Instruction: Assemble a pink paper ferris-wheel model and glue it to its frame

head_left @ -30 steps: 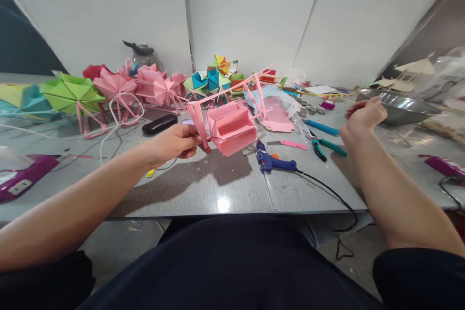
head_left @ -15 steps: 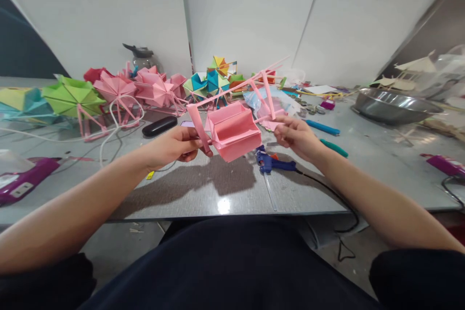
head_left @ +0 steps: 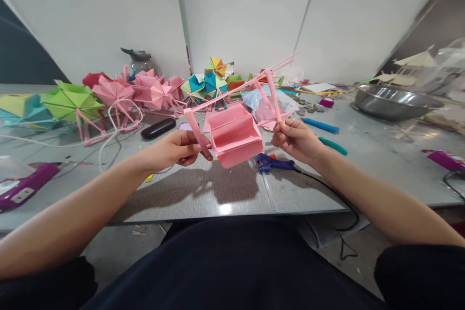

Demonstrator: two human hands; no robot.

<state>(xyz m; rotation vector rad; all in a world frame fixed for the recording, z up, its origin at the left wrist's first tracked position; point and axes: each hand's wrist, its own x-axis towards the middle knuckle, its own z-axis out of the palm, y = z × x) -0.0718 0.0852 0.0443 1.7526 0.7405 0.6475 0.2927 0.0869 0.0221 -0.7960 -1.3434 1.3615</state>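
Observation:
Between my hands, above the table, hangs a pink paper model (head_left: pixel 236 138): a folded box-shaped body with open hollows, set in a frame of rolled paper strips. My left hand (head_left: pixel 185 147) pinches the frame's left strip near its lower end. On the other side my right hand (head_left: pixel 292 138) has thumb and fingers closed on the lower end of the right strip. Long thin pink sticks reach from the frame toward the upper right. Just below my right hand, a blue glue gun (head_left: pixel 275 162) lies on the table with its black cord trailing off the edge.
Several pink paper models (head_left: pixel 156 89) and a green one (head_left: pixel 72 101) stand at the back left. A black case (head_left: pixel 158 129), a white cable, purple power strips (head_left: pixel 32 184), green-handled pliers (head_left: pixel 332 145) and a steel bowl (head_left: pixel 395 102) lie around.
The pink paper model has tipped so its open hollows show more, and its right side has risen slightly. Both hands keep their hold.

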